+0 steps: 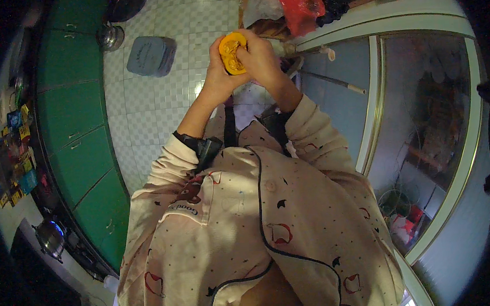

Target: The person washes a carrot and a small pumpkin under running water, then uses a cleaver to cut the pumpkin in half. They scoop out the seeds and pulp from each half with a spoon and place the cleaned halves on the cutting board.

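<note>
A halved squash (227, 49) is held up in front of me, its orange cut face and seedy hollows turned towards the camera. My left hand (217, 72) grips it from the left, with the thumb along its edge. From the right, my right hand (261, 56) wraps the other side, and a digit of it presses into the seeds and pulp in the middle. The fingers behind the squash are hidden.
Green cabinets (73, 115) and a counter with several packets run along the left. A grey lidded bin (147, 56) and a metal pot (110, 37) stand ahead on the tiled floor (144, 102). Red plastic bags (302, 9) lie ahead right; sliding glass doors (424, 116) border the right.
</note>
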